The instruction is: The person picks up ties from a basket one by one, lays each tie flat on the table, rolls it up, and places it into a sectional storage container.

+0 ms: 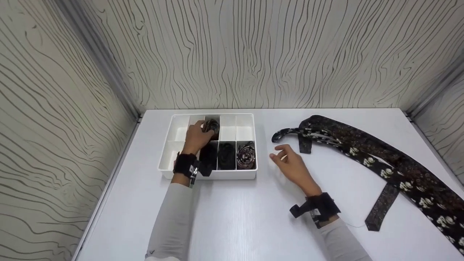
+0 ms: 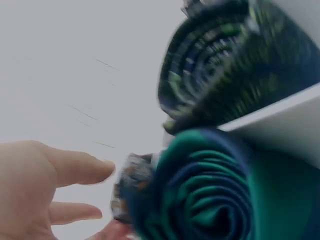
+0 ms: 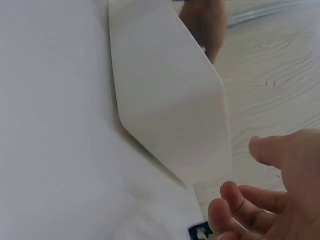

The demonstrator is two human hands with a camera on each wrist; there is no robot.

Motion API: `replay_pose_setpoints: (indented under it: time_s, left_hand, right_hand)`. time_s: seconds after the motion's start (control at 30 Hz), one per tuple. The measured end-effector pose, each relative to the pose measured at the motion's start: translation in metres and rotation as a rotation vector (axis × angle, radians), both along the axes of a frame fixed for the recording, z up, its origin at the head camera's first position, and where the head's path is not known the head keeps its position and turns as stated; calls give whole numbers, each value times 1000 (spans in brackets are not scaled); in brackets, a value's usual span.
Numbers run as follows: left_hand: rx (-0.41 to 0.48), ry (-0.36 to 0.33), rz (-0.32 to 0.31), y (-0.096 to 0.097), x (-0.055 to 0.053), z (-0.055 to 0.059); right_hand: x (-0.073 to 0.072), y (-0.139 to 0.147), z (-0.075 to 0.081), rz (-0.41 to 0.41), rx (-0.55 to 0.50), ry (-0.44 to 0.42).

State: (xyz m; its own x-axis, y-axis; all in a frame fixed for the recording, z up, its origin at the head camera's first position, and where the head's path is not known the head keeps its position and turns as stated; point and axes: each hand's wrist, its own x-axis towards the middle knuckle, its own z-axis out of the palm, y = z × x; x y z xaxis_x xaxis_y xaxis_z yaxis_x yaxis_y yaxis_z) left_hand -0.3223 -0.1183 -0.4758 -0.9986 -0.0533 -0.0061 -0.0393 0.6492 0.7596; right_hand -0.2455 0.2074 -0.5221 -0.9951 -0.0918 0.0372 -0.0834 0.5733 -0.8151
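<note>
My left hand (image 1: 197, 137) reaches into the back row of a white divided box (image 1: 210, 175), its fingers at a rolled dark patterned necktie (image 1: 212, 127). In the left wrist view, thumb and fingers extend toward a patterned roll (image 2: 134, 182), partly hidden behind a teal-and-navy rolled tie (image 2: 200, 200); firm contact cannot be made out. My right hand (image 1: 291, 166) hovers over the table, fingers loosely bent and holding nothing. Closest to it are a black tie with white flowers (image 1: 386, 172) and a dark brown patterned tie (image 1: 357, 136), lying unrolled and overlapping.
The box's front row holds several rolled ties, including a black-and-pink one (image 1: 246, 156) and a dark green one (image 1: 227, 156). Thin dividers separate the compartments. The white table (image 1: 232, 214) meets wood-grain panels (image 1: 253, 54) at the back and sides.
</note>
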Motion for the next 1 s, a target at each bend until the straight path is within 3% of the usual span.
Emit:
replay_pose_setpoints:
  time_s: [0.17, 0.3, 0.5, 0.67, 0.87, 1.0]
  left_hand:
    - [51, 81, -46, 2, 27, 7]
    - [78, 186, -127, 11, 58, 9]
    - [131, 279, -275, 23, 100, 8]
    - [175, 304, -356, 34, 122, -5]
    - [212, 236, -402, 40, 139, -26]
    - [206, 188, -432, 43, 147, -40]
  right_hand:
    - [-11, 65, 1, -159, 225, 192]
    - [-14, 112, -2, -242, 378, 245]
    - [-15, 151, -12, -180, 485, 157]
    - [-12, 161, -21, -168, 528, 173]
    - [-12, 164, -24, -105, 579, 215]
    - [-10, 164, -21, -57, 604, 169]
